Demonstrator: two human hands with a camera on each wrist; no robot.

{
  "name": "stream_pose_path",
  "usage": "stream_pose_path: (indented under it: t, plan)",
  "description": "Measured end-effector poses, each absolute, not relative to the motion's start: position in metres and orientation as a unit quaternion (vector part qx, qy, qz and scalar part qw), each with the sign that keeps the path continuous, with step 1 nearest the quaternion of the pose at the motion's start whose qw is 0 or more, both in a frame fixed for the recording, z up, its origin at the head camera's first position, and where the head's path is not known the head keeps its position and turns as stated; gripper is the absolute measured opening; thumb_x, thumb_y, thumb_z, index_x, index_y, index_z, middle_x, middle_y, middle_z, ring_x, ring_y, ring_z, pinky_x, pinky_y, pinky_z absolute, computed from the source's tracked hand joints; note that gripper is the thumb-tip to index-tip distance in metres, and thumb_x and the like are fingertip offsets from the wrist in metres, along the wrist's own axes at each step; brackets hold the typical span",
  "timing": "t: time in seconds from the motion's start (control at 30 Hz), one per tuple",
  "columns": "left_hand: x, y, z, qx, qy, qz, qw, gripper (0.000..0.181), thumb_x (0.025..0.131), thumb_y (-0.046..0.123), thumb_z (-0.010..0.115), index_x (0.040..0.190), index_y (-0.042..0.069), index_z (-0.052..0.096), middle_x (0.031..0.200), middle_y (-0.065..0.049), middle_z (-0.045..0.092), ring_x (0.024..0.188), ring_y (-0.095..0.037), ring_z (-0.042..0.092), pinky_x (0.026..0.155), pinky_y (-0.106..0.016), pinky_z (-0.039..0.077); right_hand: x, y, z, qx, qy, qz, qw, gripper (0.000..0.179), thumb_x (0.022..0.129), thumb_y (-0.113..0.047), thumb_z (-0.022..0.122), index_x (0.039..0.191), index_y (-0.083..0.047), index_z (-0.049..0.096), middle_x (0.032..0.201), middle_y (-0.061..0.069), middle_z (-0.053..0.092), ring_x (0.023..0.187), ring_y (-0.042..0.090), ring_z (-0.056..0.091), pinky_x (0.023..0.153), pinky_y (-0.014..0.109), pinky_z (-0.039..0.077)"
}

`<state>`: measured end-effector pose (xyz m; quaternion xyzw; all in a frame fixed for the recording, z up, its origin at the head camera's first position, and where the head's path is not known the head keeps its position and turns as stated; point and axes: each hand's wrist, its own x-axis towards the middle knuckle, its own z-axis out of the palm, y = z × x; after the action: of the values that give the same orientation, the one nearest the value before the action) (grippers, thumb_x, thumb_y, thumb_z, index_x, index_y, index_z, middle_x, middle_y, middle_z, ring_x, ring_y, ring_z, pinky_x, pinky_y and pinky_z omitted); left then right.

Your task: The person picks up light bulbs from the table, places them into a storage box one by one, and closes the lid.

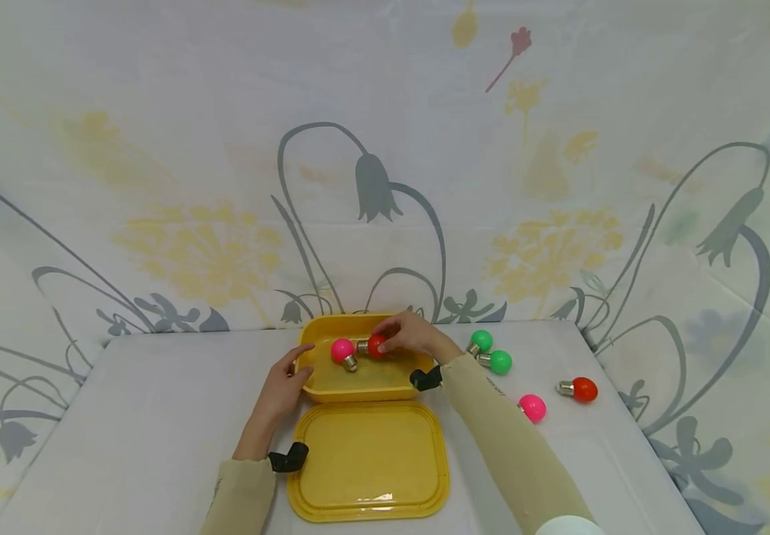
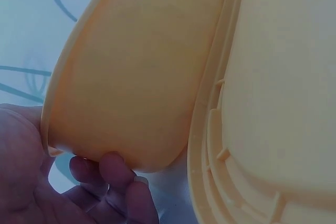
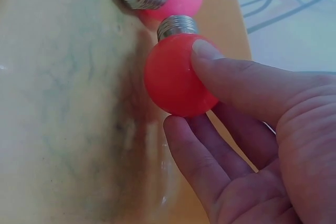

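Note:
My right hand (image 1: 417, 336) pinches a red light bulb (image 3: 181, 74) by its round glass, thumb on one side and fingertips on the other, inside a yellow plastic box (image 1: 358, 394). The bulb's silver screw base points left. A pink light bulb (image 1: 343, 350) lies right beside it in the box, its base toward me. At the box's left end, my left hand (image 1: 279, 391) grips the rim. In the left wrist view the curled fingers (image 2: 116, 169) lie against the box wall (image 2: 142, 77).
A yellow lid (image 1: 368, 461) lies flat in front of the box. To the right on the white table are two green bulbs (image 1: 501, 362), another pink bulb (image 1: 533, 408), partly behind my right sleeve, and another red bulb (image 1: 584, 390). A flower-patterned cloth (image 1: 385, 245) hangs behind.

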<state>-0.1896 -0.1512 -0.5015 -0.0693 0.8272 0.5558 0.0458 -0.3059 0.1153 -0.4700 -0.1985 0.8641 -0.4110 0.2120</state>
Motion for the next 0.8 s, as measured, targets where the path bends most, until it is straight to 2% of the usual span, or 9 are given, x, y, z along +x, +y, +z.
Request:
stream_pose_path:
  t: [0.17,0.27,0.37,0.47,0.57,0.8]
  plan:
    - [-0.1902,-0.1510,-0.5023,-0.068,0.832,0.548,0.045,0.046,0.101,0.016,0.053,0.147,0.018,0.049,0.151,-0.018,0.039,0.120,-0.033,0.039,0.096,-0.041,0.043,-0.3062,0.1156,-0.4702,-0.190,0.868,-0.406,0.212,0.032,0.086,-0.013,0.077,0.118,-0.011,0.073,0.111,0.001,0.069,0.099,0.022,0.058,0.096,0.036,0.049]
    - [-0.1913,-0.1519,-0.5027,-0.066,0.832,0.549,0.045,0.046,0.101,0.016,0.054,0.147,0.018,0.050,0.151,-0.017,0.039,0.121,-0.034,0.039,0.092,-0.041,0.040,-0.3060,0.1155,-0.4695,-0.191,0.867,-0.407,0.214,0.032,0.086,-0.012,0.076,0.119,-0.010,0.073,0.111,0.002,0.069,0.098,0.021,0.059,0.095,0.036,0.049]
    - [-0.1918,-0.1526,-0.5020,-0.064,0.828,0.555,0.047,0.046,0.101,0.015,0.053,0.147,0.018,0.049,0.155,-0.018,0.035,0.127,-0.035,0.037,0.101,-0.046,0.040,-0.3061,0.1155,-0.4687,-0.193,0.865,-0.409,0.216,0.033,0.086,-0.011,0.076,0.119,-0.010,0.073,0.111,0.002,0.069,0.098,0.021,0.059,0.094,0.035,0.050]
    - [-0.1923,-0.1526,-0.5018,-0.066,0.828,0.555,0.047,0.046,0.101,0.015,0.053,0.147,0.018,0.049,0.157,-0.018,0.033,0.129,-0.036,0.035,0.110,-0.051,0.035,-0.3063,0.1159,-0.4687,-0.193,0.863,-0.412,0.219,0.033,0.086,-0.010,0.076,0.119,-0.009,0.073,0.111,0.002,0.070,0.097,0.022,0.060,0.094,0.034,0.050]
    - [-0.1923,-0.1522,-0.5019,-0.067,0.828,0.555,0.048,0.046,0.101,0.015,0.053,0.147,0.018,0.049,0.156,-0.018,0.034,0.127,-0.036,0.036,0.111,-0.053,0.033,-0.3063,0.1162,-0.4694,-0.191,0.864,-0.411,0.221,0.033,0.086,-0.009,0.076,0.119,-0.010,0.073,0.112,0.002,0.069,0.098,0.022,0.059,0.094,0.034,0.051]
    - [-0.1924,-0.1526,-0.5031,-0.071,0.827,0.555,0.050,0.046,0.101,0.015,0.054,0.147,0.019,0.049,0.158,-0.018,0.032,0.143,-0.040,0.027,0.114,-0.055,0.026,-0.3055,0.1160,-0.4701,-0.192,0.868,-0.400,0.221,0.035,0.086,-0.008,0.076,0.120,-0.010,0.072,0.115,0.002,0.069,0.099,0.022,0.059,0.094,0.034,0.050]
